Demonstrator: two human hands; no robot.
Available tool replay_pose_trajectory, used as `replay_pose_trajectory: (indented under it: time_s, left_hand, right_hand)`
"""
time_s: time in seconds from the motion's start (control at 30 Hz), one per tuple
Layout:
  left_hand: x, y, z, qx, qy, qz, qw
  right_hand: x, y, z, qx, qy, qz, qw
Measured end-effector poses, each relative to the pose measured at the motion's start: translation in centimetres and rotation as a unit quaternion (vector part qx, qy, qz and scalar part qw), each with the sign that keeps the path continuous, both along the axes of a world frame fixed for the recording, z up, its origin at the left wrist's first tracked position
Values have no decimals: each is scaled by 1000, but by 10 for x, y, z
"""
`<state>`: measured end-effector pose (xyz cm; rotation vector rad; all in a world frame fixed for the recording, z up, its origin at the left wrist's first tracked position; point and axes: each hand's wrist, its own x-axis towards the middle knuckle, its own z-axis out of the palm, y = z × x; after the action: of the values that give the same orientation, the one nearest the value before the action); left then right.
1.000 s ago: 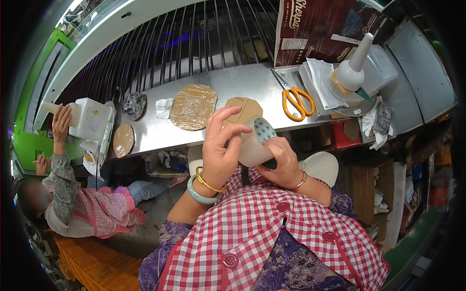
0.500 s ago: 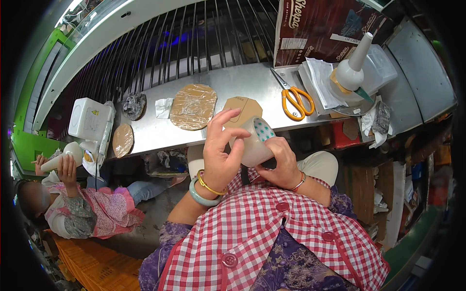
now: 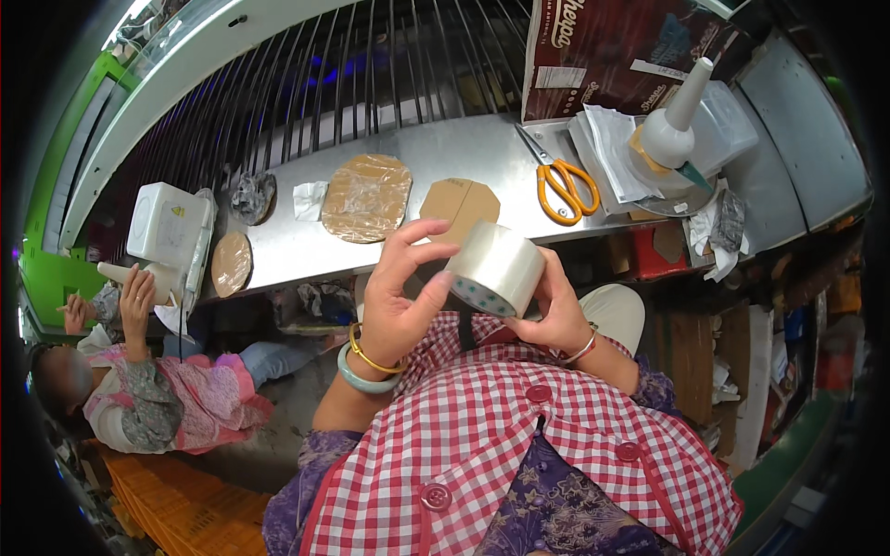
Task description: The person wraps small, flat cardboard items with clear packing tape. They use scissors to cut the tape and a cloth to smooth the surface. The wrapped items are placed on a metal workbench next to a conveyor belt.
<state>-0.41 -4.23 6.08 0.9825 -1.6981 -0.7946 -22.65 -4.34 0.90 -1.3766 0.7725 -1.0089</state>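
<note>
A wide roll of clear packing tape point(image 3: 502, 269) is held over my lap, at the front edge of the metal bench. My right hand point(image 3: 559, 310) grips its right side, thumb below and fingers behind. My left hand point(image 3: 408, 287) is at the roll's left side, fingers curved and apart; whether a fingertip touches the tape cannot be made out. Just beyond the roll lies an eight-sided piece of brown cardboard point(image 3: 461, 206). Left of it is a rounded cardboard piece point(image 3: 367, 198) wrapped in clear tape. Orange-handled scissors point(image 3: 565, 193) lie to the right, blades pointing away.
A white nozzle bottle point(image 3: 669, 139) stands on papers point(image 3: 612, 162) at the right, before a dark red box point(image 3: 612, 65). Leftward are a small taped oval point(image 3: 231, 264), a dark wrapped bundle point(image 3: 252, 199) and a white container point(image 3: 167, 222). Another person point(image 3: 171, 398) sits at the left.
The tape roll has turned over in my hands, its open core now facing downward toward me. My left hand has shifted slightly left and lower, uncovering more of the eight-sided cardboard.
</note>
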Motion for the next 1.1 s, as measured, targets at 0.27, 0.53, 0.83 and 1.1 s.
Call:
replay_pose_trajectory:
  time_s: [0.27,0.53,0.83,1.1]
  left_hand:
    - [-1,4,1,46,0,-48,998]
    - [8,-4,9,4,-34,-103,994]
    - [-18,-8,10,30,13,-194,981]
    - [-19,1,4,11,-30,-208,978]
  right_hand:
    - [-6,2,14,80,-69,33,994]
    - [-17,-9,27,127,-94,125,980]
    - [-31,-21,15,212,-159,192,945]
    - [-29,-15,1,221,-131,233,938]
